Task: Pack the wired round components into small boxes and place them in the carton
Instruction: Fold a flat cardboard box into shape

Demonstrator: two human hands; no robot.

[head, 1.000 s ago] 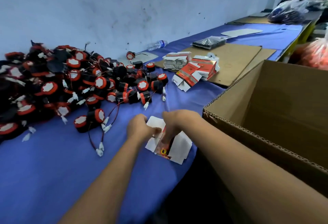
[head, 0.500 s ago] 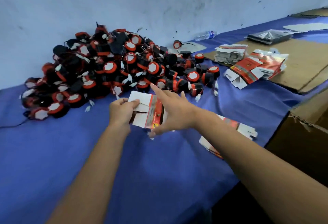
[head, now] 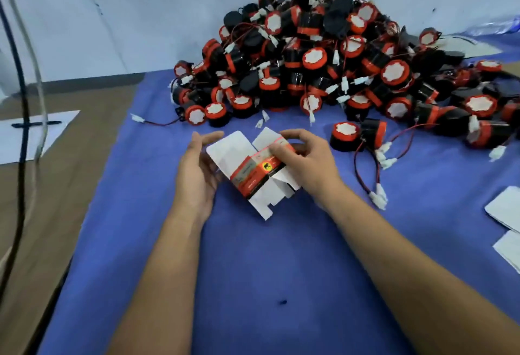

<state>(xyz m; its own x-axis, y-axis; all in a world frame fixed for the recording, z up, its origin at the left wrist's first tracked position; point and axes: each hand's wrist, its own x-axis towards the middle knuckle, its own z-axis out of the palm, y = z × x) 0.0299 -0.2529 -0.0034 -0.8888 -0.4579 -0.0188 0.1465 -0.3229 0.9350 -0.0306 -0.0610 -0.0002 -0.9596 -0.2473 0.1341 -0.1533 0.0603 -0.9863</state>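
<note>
A small red and white box [head: 254, 176], its white flaps standing open, is held between both hands above the blue cloth [head: 253, 270]. My left hand [head: 197, 169] cups its left side with fingers around the flap. My right hand [head: 305, 160] grips its top right, fingers curled over the red panel. Behind lies a big heap of black round components [head: 323, 62] with red rings, white tops and red wires ending in white plugs. Two loose components [head: 357, 133] sit just right of my right hand. The carton is out of view.
Flat white box blanks [head: 506, 214] lie at the right edge. A brown surface with a white sheet [head: 31, 135] and hanging cables [head: 24, 101] is on the left. A white wall stands behind the heap.
The view has swung left, so the carton and the stack of flat boxes have left the frame. Both hands have turned the box, and its flaps now stand open.
</note>
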